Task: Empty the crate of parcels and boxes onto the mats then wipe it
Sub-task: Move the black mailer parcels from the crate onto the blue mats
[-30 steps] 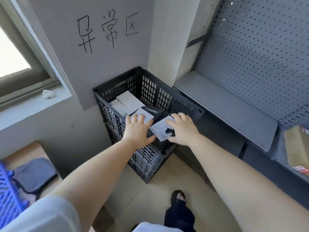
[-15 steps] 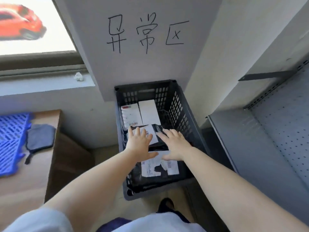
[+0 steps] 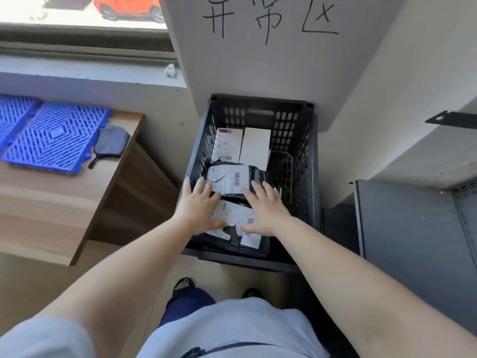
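a black slatted plastic crate (image 3: 311, 161) stands on the floor against a grey wall, under handwritten black characters (image 3: 268, 18). inside it, at the far end, lie two flat white boxes side by side, a labelled white box (image 3: 227, 144) on the left and a plain white box (image 3: 255, 147) on the right. nearer lie two black plastic parcels with white barcode labels, the far black parcel (image 3: 233, 179) and the near black parcel (image 3: 238, 228). both hands reach down into the crate: the left hand (image 3: 198, 205) has its fingers straight and spread, lying flat on the near parcel's left side, fingertips at the edge of the far parcel; the right hand (image 3: 267, 209) is likewise flat with fingers spread, on the right side of the parcels. to the left, on a wooden table (image 3: 51, 202), lie blue plastic grid mats (image 3: 51, 135) with a grey cloth (image 3: 113, 142) just beside their right edge. a grey metal shelf (image 3: 407, 228) stands at the right.
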Demonstrator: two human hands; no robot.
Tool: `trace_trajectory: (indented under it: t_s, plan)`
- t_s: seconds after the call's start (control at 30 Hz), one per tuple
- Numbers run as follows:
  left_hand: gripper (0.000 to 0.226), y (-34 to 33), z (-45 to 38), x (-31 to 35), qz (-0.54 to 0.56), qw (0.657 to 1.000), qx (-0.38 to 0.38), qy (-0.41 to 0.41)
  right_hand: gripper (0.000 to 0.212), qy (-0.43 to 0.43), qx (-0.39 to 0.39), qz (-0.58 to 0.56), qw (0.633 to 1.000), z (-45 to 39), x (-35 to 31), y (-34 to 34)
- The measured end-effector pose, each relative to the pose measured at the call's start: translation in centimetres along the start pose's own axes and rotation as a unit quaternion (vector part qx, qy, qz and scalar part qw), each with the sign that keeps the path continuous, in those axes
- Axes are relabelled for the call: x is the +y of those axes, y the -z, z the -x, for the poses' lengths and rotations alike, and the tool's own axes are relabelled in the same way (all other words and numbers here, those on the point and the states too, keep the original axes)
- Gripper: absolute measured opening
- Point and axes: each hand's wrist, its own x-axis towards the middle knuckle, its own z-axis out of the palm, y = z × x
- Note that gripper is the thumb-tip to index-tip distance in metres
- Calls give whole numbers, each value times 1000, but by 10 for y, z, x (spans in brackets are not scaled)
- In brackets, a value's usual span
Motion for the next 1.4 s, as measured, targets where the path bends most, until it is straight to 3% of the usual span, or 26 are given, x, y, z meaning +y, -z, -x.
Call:
trace_trajectory:
  t_s: [0.33, 0.47, 0.63, 0.73, 0.93, 1.0, 1.23, 1.4]
  plan:
    - [111, 10, -16, 19, -6, 997, -73, 28, 110, -6, -35, -70, 997, 6, -4, -20]
    - [106, 5, -17, 16, -9, 995, -98, 23, 103, 9, -26, -84, 996, 5, -13, -25]
    - [90, -2, 5, 12, 25, 999, -16, -13, 72, 39, 36, -80, 995, 6, -17, -22]
    - [87, -13, 17, 3, 81, 991, 98, -30, 66, 59, 78, -68, 993, 5, -20, -13]
    - [22, -31, 26, -11, 128, 951, 274, -60, 62, 97, 61, -42, 992, 0, -32, -1]
    - [14, -33, 28, -13, 128, 947, 290, -50, 56, 104, 62, -35, 992, 0, -36, 0]
    - [24, -15, 28, -17, 127, 948, 290, -36, 19, 90, 142, -37, 985, 5, -41, 4]
    - [20, -3, 26, -27, 186, 933, 305, -45, 17, 104, 122, -31, 987, 5, -40, 35]
